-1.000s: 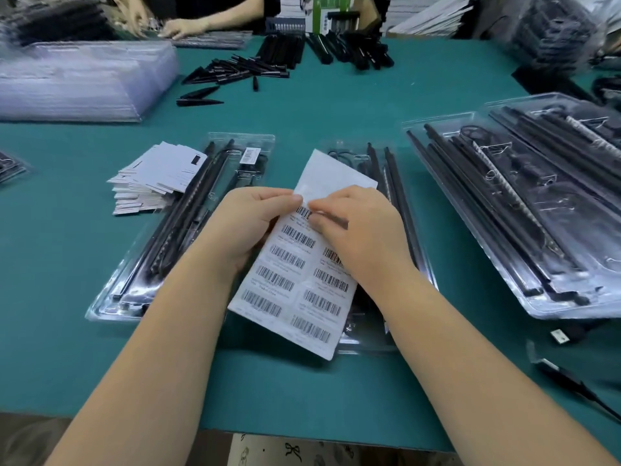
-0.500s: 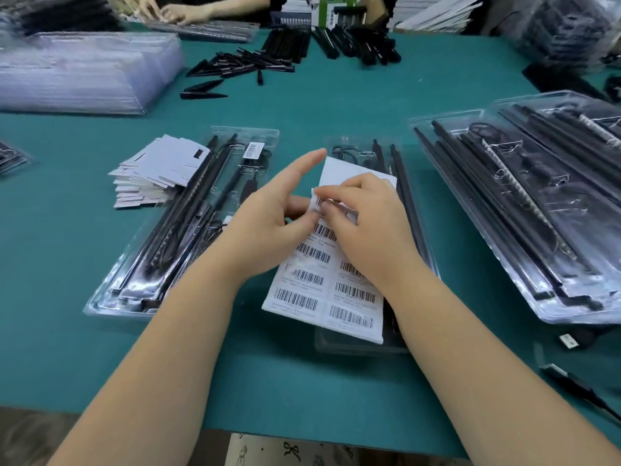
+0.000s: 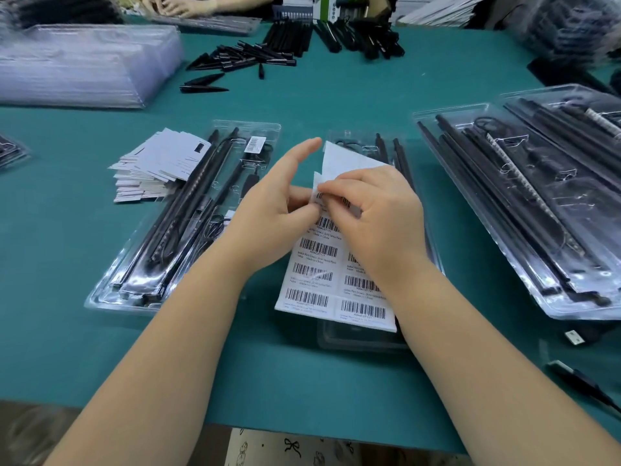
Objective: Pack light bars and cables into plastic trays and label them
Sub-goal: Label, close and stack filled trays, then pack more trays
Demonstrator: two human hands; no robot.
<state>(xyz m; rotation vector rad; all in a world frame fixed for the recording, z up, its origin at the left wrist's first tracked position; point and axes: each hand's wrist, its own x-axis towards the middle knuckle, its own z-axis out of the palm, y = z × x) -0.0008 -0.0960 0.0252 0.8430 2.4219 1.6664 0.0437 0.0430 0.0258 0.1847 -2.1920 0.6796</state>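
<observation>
White barcode label sheet (image 3: 322,280) lies over a packed clear tray (image 3: 363,338).

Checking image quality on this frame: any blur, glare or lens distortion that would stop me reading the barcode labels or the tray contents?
Head view: barcode sheet bars sharp, small print soft; right hand covers some labels. Glare streaks the clear trays on the right. Far corners smear, blurring the stack of empty trays. Wide-angle bowing bends the table edge.

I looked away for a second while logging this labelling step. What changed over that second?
The left hand opened its fingers, its thumb still on the white barcode label sheet. The right hand pinches one label, now lifted at its corner. The labelled clear plastic tray stayed put.
</observation>
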